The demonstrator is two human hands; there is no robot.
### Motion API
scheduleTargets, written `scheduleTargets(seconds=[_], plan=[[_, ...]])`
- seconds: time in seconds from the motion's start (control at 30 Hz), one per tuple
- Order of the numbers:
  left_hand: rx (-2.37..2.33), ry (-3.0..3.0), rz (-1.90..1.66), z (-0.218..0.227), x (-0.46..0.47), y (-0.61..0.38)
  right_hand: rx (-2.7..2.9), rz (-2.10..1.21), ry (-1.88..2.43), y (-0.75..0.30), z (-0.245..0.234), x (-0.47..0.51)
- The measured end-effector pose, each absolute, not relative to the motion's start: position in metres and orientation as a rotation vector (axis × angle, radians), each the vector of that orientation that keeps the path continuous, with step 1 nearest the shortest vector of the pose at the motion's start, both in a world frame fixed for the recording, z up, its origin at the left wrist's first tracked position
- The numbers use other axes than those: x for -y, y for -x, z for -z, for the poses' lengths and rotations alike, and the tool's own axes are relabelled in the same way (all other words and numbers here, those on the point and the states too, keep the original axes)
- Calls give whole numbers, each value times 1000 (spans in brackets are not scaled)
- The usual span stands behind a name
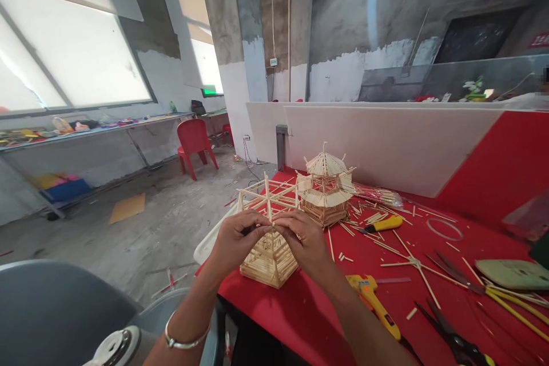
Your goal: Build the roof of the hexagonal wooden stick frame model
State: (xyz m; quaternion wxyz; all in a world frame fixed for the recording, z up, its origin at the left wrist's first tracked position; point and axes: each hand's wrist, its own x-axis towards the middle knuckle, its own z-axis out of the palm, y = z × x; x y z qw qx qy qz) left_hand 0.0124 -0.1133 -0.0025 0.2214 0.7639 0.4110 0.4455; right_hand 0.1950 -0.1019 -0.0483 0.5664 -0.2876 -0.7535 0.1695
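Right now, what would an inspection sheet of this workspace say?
Surface: red tabletop, loose sticks strewn on its right.
Job's things: open-topped stick model in front; roofed stick model behind it, rightward.
Clutter: yellow knife, glue gun, scissors.
Hands: left hand and right hand together pinch at the open-topped stick model's near corner; exact piece unclear.
Cables: thin cables by the pillar; dark cord at the glue gun's end.
Surroundings: red chair, window left, white partition behind.

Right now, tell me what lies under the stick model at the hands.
Red tabletop shows along the front of the stick model; what lies directly beneath is covered.
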Motion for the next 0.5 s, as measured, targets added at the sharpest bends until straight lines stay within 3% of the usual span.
scheduleTargets(seconds=[0.5], plan=[[-1066,-2138,-1244,1,115,-12,1806,-362,656,-197,47,101]])
